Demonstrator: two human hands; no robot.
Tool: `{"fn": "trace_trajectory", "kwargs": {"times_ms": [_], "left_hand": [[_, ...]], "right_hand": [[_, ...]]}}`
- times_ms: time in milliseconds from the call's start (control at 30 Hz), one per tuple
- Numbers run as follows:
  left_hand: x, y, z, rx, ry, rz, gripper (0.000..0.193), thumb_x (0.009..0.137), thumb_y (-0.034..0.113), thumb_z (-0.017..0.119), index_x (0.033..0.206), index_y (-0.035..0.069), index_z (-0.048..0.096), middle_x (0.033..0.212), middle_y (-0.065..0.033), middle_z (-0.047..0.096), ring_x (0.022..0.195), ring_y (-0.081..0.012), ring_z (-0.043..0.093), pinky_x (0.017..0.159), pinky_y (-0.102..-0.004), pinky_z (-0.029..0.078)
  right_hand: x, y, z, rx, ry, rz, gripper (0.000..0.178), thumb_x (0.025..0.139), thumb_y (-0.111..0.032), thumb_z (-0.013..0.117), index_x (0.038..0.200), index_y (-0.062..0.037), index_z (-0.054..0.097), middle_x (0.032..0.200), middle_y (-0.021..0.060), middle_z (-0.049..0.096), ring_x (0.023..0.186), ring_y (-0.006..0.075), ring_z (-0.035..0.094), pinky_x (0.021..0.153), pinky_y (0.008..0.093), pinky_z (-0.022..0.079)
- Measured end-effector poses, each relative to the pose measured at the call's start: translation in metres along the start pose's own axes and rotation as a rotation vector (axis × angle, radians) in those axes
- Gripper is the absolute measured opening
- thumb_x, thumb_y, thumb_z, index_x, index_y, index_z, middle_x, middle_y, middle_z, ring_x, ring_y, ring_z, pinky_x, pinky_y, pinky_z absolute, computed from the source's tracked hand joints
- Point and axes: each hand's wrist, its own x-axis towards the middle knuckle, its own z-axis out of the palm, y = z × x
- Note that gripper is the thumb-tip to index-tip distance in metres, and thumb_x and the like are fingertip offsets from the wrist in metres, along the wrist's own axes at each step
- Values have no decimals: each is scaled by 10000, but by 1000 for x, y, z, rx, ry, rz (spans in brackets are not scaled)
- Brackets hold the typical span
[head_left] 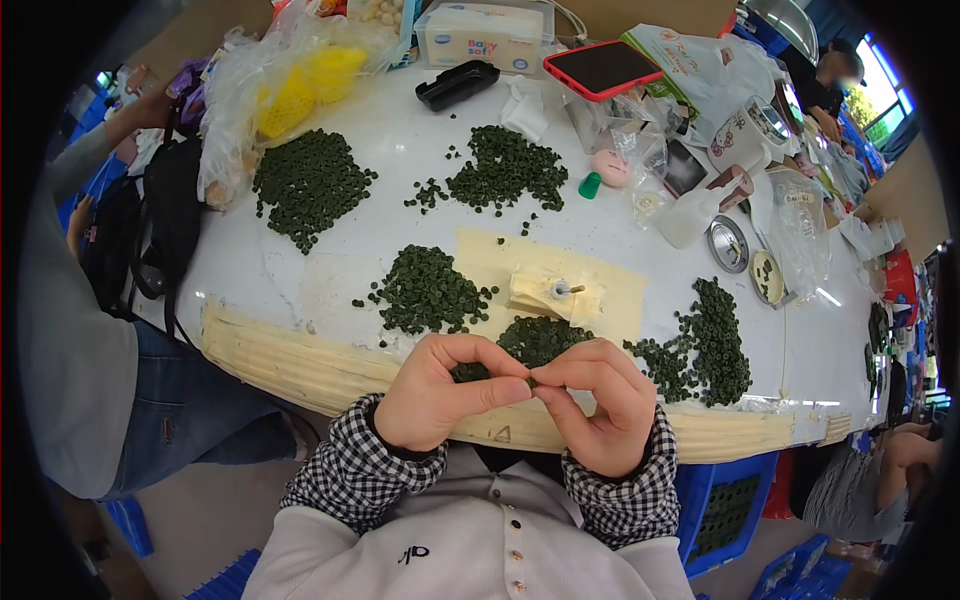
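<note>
Close together above the table's near edge, both my hands are closed in a pinch. My left hand [455,390] and my right hand [600,400] meet at the fingertips on a small dark green round piece [531,381], mostly hidden by the fingers. Just beyond them lies a pile of like green pieces [540,338], partly covered by my hands. Past this pile, a cream-coloured block [535,291] with a short metal pin [572,289] stands on a yellowish sheet [620,300]. Another pile [425,290] sits to the left, and a further one [718,345] to the right.
Two more green piles [312,185] [508,170] lie farther back. Behind them are a plastic bag with yellow contents [310,90], a black case [458,85], a red-edged phone [602,70] and a mug [740,137]. Round metal lids [728,245] rest at right. A person's jeans [200,400] are close at left.
</note>
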Motion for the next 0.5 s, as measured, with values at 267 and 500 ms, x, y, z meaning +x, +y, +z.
{"fn": "trace_trajectory", "kwargs": {"times_ms": [267, 500], "left_hand": [[0, 0, 1, -3, 4, 0, 96, 767, 25, 713, 852, -3, 677, 823, -38, 663, 764, -77, 585, 730, -205, 456], [-1, 1, 1, -59, -46, -36, 102, 823, 40, 662, 891, -36, 657, 845, -85, 668, 792, -114, 620, 750, -224, 485]], "right_hand": [[0, 0, -1, 49, -10, 29, 172, 721, 50, 688, 879, -7, 652, 797, 105, 616, 705, 208, 617, 611, 270, 493], [0, 0, -2, 69, -25, 43, 176, 724, 61, 681, 883, -8, 649, 804, 102, 623, 711, 200, 624, 617, 270, 496]]}}
